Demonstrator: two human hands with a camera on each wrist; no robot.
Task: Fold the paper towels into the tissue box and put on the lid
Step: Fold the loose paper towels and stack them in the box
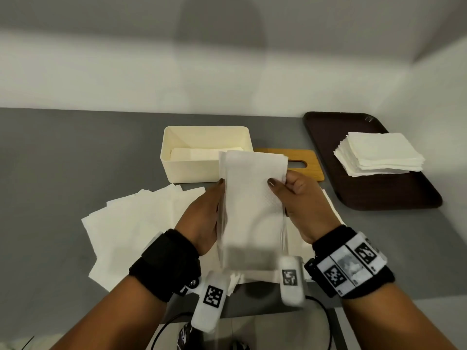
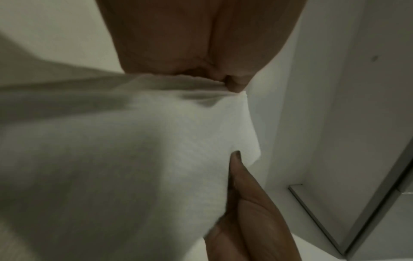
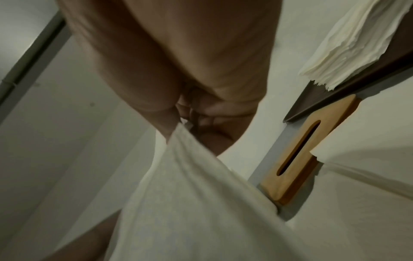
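My left hand (image 1: 202,218) and right hand (image 1: 307,208) each pinch a side of a folded paper towel (image 1: 252,208), lifted above loose sheets (image 1: 131,223). Beyond sit the open tissue box (image 1: 188,168), wooden lid (image 1: 307,161), and far right a tray (image 1: 326,137) holding a stack (image 1: 379,154).

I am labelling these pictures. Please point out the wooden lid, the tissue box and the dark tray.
wooden lid (image 3: 297,153), right wrist view, beside its slot.
tissue box (image 1: 187,168), head view, front wall.
dark tray (image 1: 394,193), head view, bare near part.
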